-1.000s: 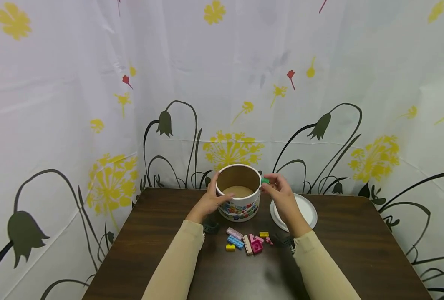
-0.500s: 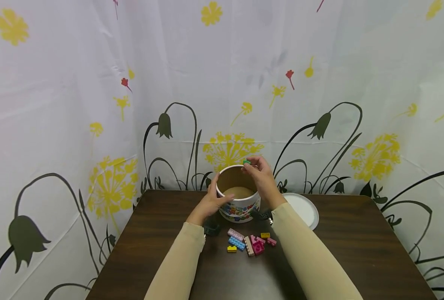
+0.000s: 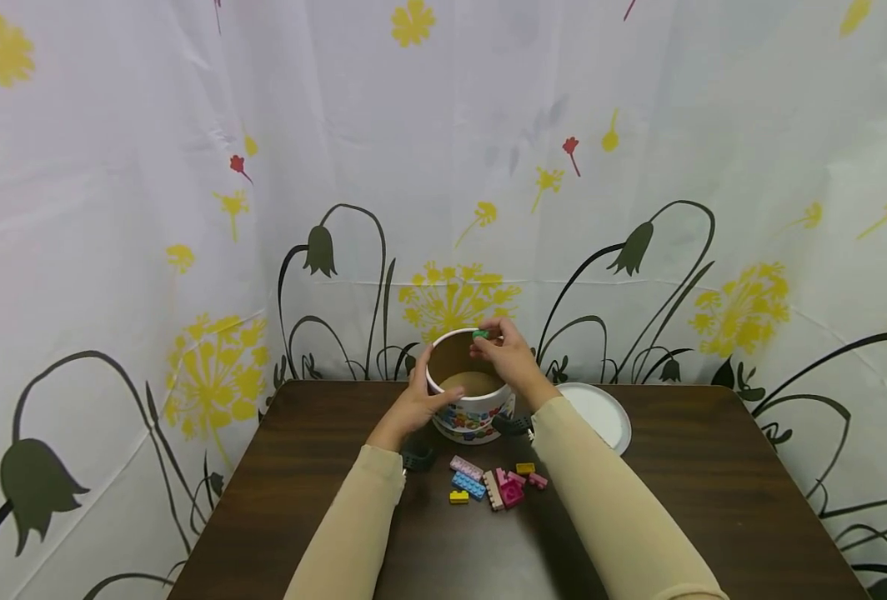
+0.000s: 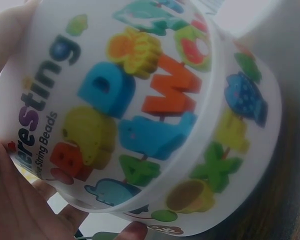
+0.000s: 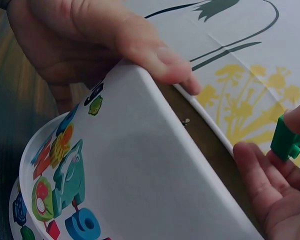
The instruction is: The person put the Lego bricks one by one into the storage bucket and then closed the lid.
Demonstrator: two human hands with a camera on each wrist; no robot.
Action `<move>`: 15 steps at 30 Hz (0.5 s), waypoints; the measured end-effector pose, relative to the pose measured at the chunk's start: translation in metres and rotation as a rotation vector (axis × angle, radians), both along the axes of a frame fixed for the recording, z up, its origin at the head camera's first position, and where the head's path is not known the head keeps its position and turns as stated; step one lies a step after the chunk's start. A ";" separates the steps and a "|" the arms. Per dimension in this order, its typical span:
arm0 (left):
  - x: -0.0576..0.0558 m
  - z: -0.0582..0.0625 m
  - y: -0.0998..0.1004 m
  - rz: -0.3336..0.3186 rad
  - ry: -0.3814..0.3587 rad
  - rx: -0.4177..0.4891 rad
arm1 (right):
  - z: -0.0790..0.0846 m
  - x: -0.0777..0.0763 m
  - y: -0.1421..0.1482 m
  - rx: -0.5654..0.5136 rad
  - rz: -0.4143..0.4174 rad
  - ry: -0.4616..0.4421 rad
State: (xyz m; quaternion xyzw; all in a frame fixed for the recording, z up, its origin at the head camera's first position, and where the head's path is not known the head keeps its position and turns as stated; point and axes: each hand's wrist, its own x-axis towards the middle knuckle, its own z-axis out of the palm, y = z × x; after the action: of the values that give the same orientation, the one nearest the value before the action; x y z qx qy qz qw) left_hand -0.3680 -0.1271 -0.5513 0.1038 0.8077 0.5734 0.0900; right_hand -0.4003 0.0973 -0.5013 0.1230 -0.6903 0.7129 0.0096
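Observation:
A white round tub [image 3: 468,423] printed with colourful letters and animals stands near the table's back edge, its top uncovered. My left hand [image 3: 413,404] grips its left side, thumb over the near rim and fingers around the outside; the left wrist view shows the printed wall of the tub [image 4: 155,100] up close. My right hand [image 3: 511,358] is over the tub's right back rim and pinches a small green toy brick [image 5: 285,137] between thumb and fingers. In the head view that brick overlaps the far rim. The brown inside of the tub [image 3: 469,382] shows its bare bottom.
Several toy bricks lie in front of the tub, among them a blue brick [image 3: 469,485], a yellow brick [image 3: 458,497] and a magenta brick [image 3: 512,493]. A white round lid [image 3: 601,417] lies flat to the right, partly behind the right sleeve [image 3: 608,500]. A flowered curtain hangs behind the table [image 3: 323,475].
My right hand has moved left with the green brick, from beside the tub's right side to over its back rim. The left hand keeps its grip on the tub.

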 end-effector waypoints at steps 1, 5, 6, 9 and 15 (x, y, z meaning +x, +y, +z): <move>0.000 0.000 0.000 -0.001 -0.002 0.001 | 0.000 0.000 0.000 0.020 0.000 0.002; 0.000 0.000 0.001 0.001 0.000 -0.002 | 0.001 0.002 0.001 0.115 -0.007 0.036; 0.000 0.000 0.001 0.002 0.001 -0.002 | 0.001 0.003 0.001 0.141 -0.008 0.048; -0.001 0.000 0.000 0.004 0.008 -0.003 | 0.000 0.003 0.001 0.215 -0.016 0.091; -0.001 0.000 -0.001 0.000 0.007 -0.009 | -0.001 0.002 0.002 0.251 -0.037 0.122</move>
State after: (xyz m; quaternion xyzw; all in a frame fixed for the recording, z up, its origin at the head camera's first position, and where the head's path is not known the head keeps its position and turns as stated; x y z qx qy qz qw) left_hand -0.3687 -0.1278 -0.5511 0.1052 0.8107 0.5693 0.0874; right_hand -0.3983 0.0993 -0.5025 0.1536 -0.7744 0.6118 0.0494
